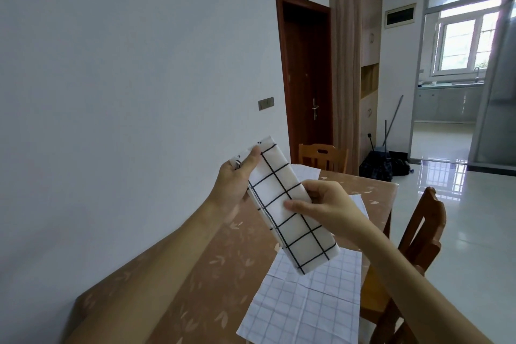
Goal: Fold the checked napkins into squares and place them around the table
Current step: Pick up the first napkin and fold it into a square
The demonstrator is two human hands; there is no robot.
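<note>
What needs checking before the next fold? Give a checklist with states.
1. Left hand pinches the top end of the napkin: ok.
2. Right hand pinches the napkin near mid-length: ok.
3. Napkin off the table, held in the air: ok.
4. Napkin is square: not ok, it is a long strip.
5. Strip's layers line up: cannot tell, the left edge shows several layers.
6. Flat napkin below is folded: not ok, it lies spread out.
</note>
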